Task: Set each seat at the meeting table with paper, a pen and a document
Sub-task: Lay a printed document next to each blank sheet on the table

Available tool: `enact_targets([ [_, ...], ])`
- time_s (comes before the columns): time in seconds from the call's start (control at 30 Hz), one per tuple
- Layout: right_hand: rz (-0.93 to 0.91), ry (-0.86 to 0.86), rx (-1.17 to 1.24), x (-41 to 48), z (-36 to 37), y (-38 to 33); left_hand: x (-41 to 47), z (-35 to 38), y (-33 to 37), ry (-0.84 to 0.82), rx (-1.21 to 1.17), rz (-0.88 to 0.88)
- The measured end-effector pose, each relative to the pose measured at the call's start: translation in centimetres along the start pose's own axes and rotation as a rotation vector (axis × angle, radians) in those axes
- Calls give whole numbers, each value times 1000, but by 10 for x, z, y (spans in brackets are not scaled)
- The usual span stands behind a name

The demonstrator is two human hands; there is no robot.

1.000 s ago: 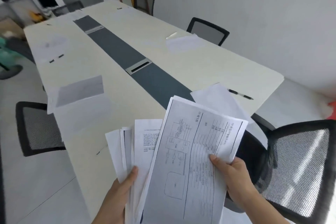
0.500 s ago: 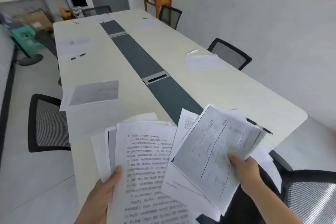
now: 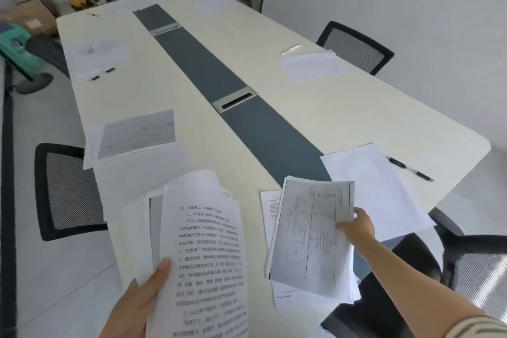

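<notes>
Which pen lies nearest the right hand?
The black pen at the near right corner, beside the blank sheet; the others lie farther up the table.

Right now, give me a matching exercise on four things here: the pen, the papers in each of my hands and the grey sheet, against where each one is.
Things:
1. black pen
2. form with boxes
3. page of dense text
4. grey-printed sheet

Places:
A. held in the left hand
B. on the table by the mesh chair
C. held in the right hand
D. on the table beside a blank sheet

Pairs: 1-D, 2-C, 3-A, 4-B
</notes>
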State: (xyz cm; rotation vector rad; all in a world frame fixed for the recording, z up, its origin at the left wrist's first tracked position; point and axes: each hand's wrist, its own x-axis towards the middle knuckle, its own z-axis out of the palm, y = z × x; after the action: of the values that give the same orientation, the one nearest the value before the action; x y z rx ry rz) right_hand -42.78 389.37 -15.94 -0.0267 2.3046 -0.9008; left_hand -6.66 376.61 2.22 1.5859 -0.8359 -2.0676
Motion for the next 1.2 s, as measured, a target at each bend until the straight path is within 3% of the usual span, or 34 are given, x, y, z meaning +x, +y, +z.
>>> enact_targets([
  [0.1, -92, 60, -92, -21, -15, -1, 10, 23, 3, -194, 72, 6],
  [0.17, -150, 11, -8, -45, -26, 0, 9, 50, 3, -327, 109, -4],
  [0.37, 39, -477, 640, -137, -74, 20, 4, 135, -19, -659, 235, -117],
  [0.43, 50, -531, 894, -159, -96, 33, -3, 161, -34, -746, 273, -111],
  [0.5, 80, -428, 1032, -180, -127, 46, -14, 188, -49, -788, 322, -83],
  [0.67, -28, 5, 1071, -202, -211, 124, -52, 251, -105, -752, 424, 41],
  [0.83, -65, 341, 1053, -218, -290, 219, -109, 306, -191, -772, 417, -32],
  [1.03, -24, 574, 1180, -239, -368, 319, -180, 369, -289, -932, 511, -98],
  [1.2, -28, 619, 1228, -238, -429, 368, -215, 420, -332, -1005, 603, -126],
])
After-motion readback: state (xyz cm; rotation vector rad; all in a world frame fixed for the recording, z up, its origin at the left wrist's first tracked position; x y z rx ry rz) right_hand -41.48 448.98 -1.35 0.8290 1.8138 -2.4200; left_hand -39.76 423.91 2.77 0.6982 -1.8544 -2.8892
